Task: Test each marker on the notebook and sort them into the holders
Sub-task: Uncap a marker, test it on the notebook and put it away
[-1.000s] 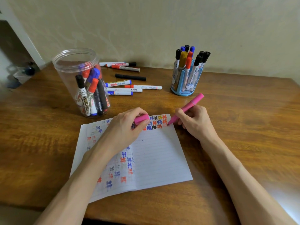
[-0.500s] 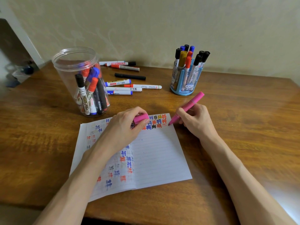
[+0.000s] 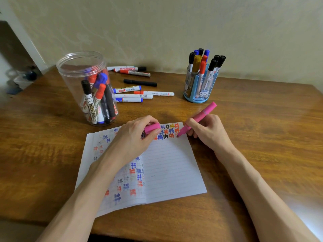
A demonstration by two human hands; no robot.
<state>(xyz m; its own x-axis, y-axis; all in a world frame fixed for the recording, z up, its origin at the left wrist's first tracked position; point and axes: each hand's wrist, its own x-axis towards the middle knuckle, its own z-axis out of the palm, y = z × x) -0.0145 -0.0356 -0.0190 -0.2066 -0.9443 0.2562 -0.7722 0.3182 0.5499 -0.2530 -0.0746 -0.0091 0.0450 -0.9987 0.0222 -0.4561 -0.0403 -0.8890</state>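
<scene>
An open lined notebook (image 3: 171, 172) lies on the wooden table, its top rows filled with coloured test marks. My right hand (image 3: 208, 131) grips an uncapped pink marker (image 3: 199, 117), whose tip touches the page's upper right corner. My left hand (image 3: 134, 138) rests on the notebook and pinches the pink cap (image 3: 151, 128). A clear plastic jar (image 3: 89, 88) with several markers stands at the back left. At the back right a blue pen holder (image 3: 199, 88) holds several markers.
Several loose markers (image 3: 136, 93) lie on the table between the jar and the blue holder, among them a black one (image 3: 139, 82). The wall runs just behind them. The table's front edge is close to my forearms.
The pink marker's tip has shifted slightly down and left along the page's top right corner. My left hand with the cap has stayed put.
</scene>
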